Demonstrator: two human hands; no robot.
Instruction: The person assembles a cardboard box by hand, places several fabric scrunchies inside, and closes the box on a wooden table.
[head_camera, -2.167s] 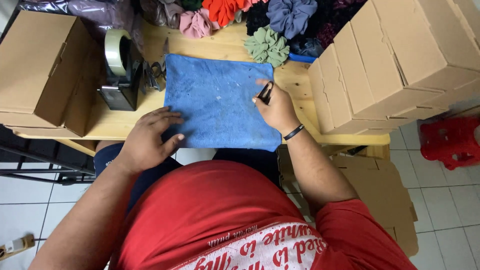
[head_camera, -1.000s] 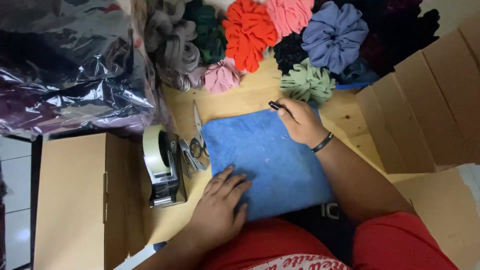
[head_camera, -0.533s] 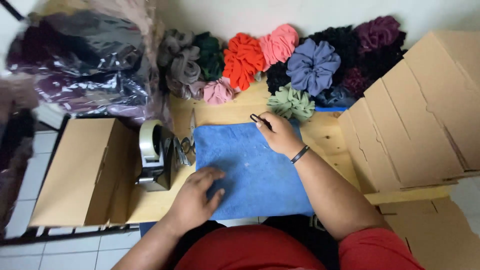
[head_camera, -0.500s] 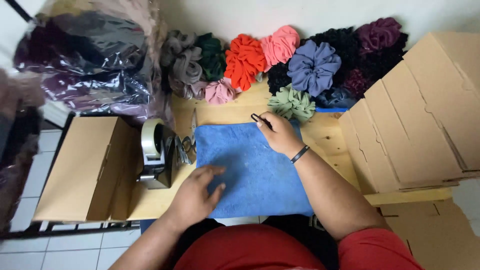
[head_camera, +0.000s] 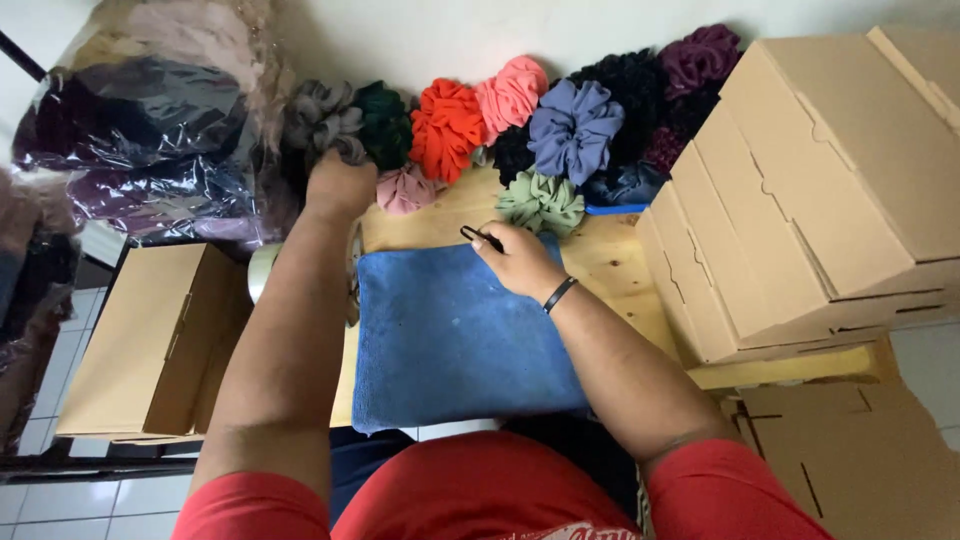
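Observation:
A blue cloth (head_camera: 450, 335) lies flat on the wooden table (head_camera: 610, 262) in front of me. My right hand (head_camera: 517, 259) rests on the cloth's far right corner and holds a thin black pen-like tool (head_camera: 478, 236). My left hand (head_camera: 340, 186) is stretched to the far left of the table, closed on a grey scrunchie (head_camera: 322, 120) at the edge of the pile. A row of scrunchies sits along the wall: dark green (head_camera: 385, 120), orange (head_camera: 446, 128), pink (head_camera: 513, 92), lavender blue (head_camera: 575, 130), light green (head_camera: 541, 203).
Stacked flat cardboard boxes (head_camera: 820, 180) fill the right side. Another cardboard box (head_camera: 150, 340) stands at the left. A clear plastic bag of dark fabric (head_camera: 130, 150) lies at the back left. A tape dispenser (head_camera: 262, 270) is mostly hidden behind my left forearm.
My left hand has left the blue cloth and reached forward to the grey scrunchie. My right hand stays at the cloth's far corner with the black tool.

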